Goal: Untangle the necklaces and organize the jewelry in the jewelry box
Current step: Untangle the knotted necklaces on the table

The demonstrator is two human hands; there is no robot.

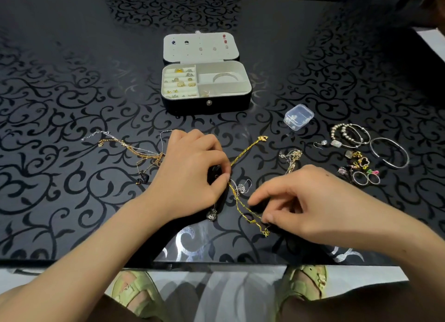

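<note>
The big black table (72, 56) fills the frame, and the open jewelry box (192, 104) sits in the upper middle, well apart from the work. Below it, in the middle of the frame, the left hand (190, 174) pinches the gold chain (245, 151) with a curled thumb and finger. The right hand (313, 206), to the lower right, pinches the same chain near its low end. Between them a thin silver chain (242, 188) is wound round the gold one. It looks best to hold it loosely, pull slowly and slide the silver loop out, because a hard tug may make the knot tighter

left hand (190, 174) pinches gold chain (243, 202) | right hand (310, 206) pinches it
</note>
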